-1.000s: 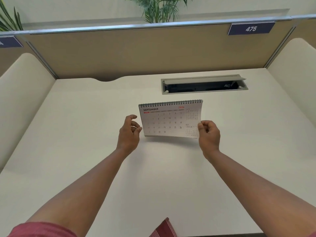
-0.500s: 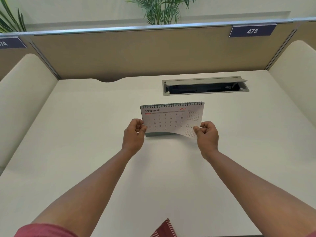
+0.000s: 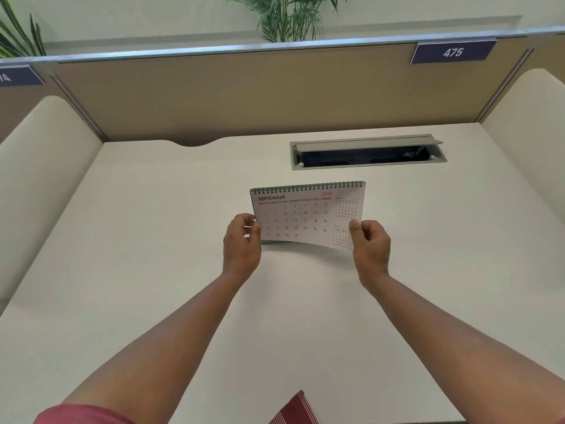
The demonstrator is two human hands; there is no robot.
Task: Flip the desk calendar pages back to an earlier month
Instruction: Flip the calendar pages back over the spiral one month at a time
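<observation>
A spiral-bound desk calendar (image 3: 305, 212) stands in the middle of the white desk (image 3: 153, 240), its front page reading SEPTEMBER 2026. My left hand (image 3: 242, 244) pinches the page's lower left edge. My right hand (image 3: 370, 243) pinches the lower right corner, thumb on the small OCT grid. The page's bottom edge bows slightly toward me. The calendar's base is hidden behind the page and my hands.
An open grey cable tray (image 3: 368, 153) is sunk into the desk behind the calendar. A tan partition (image 3: 244, 93) with a "475" sign (image 3: 453, 52) closes the back; cream side panels (image 3: 39, 166) flank the desk. Red striped cloth (image 3: 295, 410) shows at the near edge.
My left hand went from open beside the page to a pinch on its left edge. My right hand lifted the right corner half a second ago; the page now hangs lower again.
</observation>
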